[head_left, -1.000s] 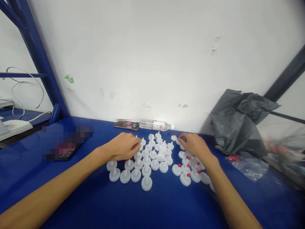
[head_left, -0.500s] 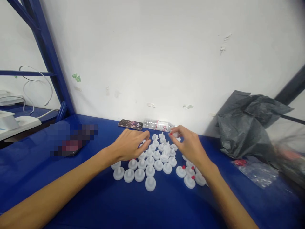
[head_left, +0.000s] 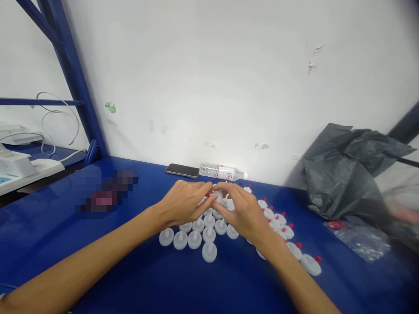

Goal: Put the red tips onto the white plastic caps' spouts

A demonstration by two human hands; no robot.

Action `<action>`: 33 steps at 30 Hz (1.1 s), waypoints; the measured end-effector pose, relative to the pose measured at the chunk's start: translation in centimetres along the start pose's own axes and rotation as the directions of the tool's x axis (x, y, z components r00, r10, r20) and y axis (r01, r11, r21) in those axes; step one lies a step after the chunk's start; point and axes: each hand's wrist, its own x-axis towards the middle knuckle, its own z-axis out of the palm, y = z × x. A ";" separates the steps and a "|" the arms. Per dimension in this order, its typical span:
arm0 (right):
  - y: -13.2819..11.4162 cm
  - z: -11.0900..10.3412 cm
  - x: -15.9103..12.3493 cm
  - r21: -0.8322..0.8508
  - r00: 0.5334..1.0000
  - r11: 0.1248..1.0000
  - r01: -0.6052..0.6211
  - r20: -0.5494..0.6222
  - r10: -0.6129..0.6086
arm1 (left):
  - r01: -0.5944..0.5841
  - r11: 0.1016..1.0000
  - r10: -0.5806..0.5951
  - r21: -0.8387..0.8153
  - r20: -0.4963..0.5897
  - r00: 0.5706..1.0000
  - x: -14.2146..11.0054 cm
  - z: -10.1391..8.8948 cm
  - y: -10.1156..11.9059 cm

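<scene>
My left hand (head_left: 186, 201) and my right hand (head_left: 240, 209) meet above a cluster of white nozzle caps. The left fingers pinch a small red tip cap (head_left: 207, 195). Between the right thumb and fingers is a white nozzle cap (head_left: 217, 196), partly covered by the fingers. The red piece is right by the white one; whether they touch is hard to see. Below the hands, several plain white nozzle caps (head_left: 208, 234) stand on the blue table (head_left: 157, 279), nozzles up. By my right forearm lie several white caps with red tips (head_left: 310, 264).
A phone (head_left: 182, 170) and a clear plastic bottle (head_left: 222, 172) lie along the wall. At the right are a dark plastic bag (head_left: 347, 170) and a clear bag (head_left: 363, 240) with something red. A power strip (head_left: 42, 170) sits at the far left, beyond the blue frame (head_left: 78, 83).
My right hand has moved left to meet my left hand, which has shifted slightly right. More red-tipped caps now show beside the right forearm. The phone's screen has gone dark.
</scene>
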 end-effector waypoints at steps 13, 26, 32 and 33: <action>2.1 -1.7 0.9 -0.216 0.998 0.976 -0.010 -0.057 -0.002 | 0.013 0.999 -0.017 -0.051 -0.081 0.997 -0.3 0.4 -0.1; 7.8 -5.6 0.3 -0.266 0.900 0.876 -0.403 -0.291 0.326 | 0.032 0.981 -0.108 0.191 0.401 0.910 1.0 -4.0 -0.3; 7.8 -3.6 0.7 -0.286 0.927 0.883 -0.373 -0.069 0.369 | 0.043 0.974 -0.138 0.223 0.428 0.893 0.7 -3.9 -0.2; 7.9 -3.4 0.6 -0.291 0.926 0.882 -0.370 -0.037 0.376 | 0.041 0.974 -0.136 0.222 0.430 0.893 0.6 -3.9 -0.3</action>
